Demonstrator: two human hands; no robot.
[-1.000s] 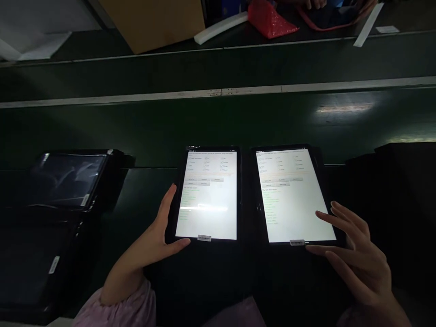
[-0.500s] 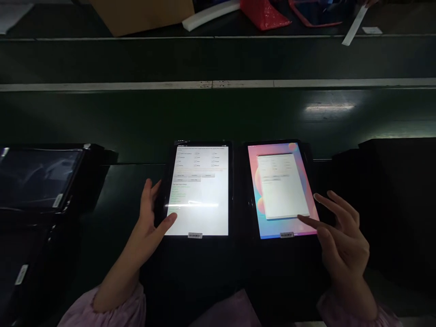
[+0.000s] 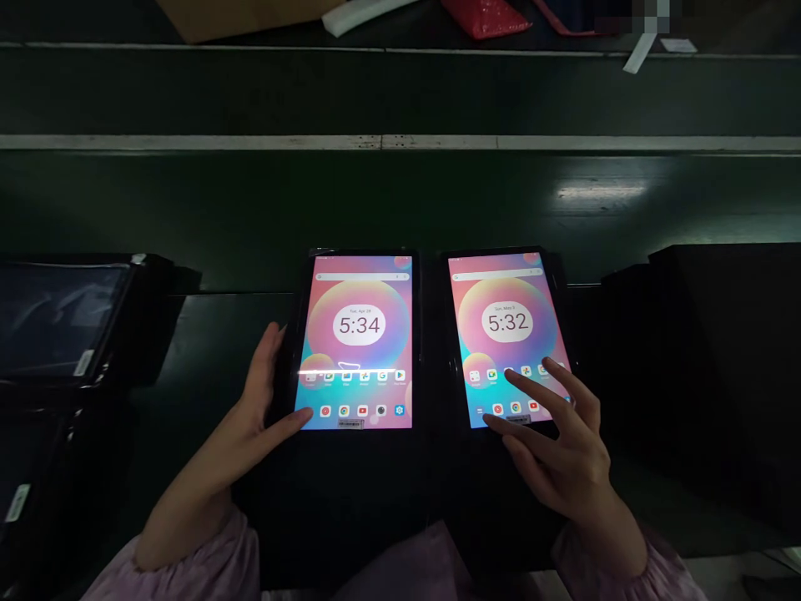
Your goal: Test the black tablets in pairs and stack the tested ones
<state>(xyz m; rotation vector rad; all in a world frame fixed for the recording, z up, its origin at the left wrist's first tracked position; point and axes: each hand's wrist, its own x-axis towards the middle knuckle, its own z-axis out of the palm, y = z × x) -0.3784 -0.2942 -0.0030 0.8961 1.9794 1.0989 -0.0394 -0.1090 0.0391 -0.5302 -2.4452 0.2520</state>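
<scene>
Two lit tablets lie side by side before me, both showing a colourful home screen with a clock and app icons. At the left tablet (image 3: 360, 342), my left hand (image 3: 254, 409) has its thumb over the lower left corner and its stretched fingers along the left edge. Over the lower part of the right tablet (image 3: 501, 359), my right hand (image 3: 572, 438) is spread, holding nothing. Its index fingertip is at the screen's lower left corner; whether it touches the glass I cannot tell. Small barcode labels (image 3: 351, 424) sit at the tablets' bottom edges.
More tablets with dark screens (image 3: 62, 313) lie stacked at the left. A large black block-like shape (image 3: 732, 376) stands at the right. Beyond a pale metal strip (image 3: 250, 143) are a cardboard box (image 3: 250, 17), a white foam strip (image 3: 363, 12) and a red wrapped item (image 3: 485, 17).
The left screen went from a white test page to the home screen. On the right, a shrunken page gave way to the home screen. My right hand moved left across the right tablet.
</scene>
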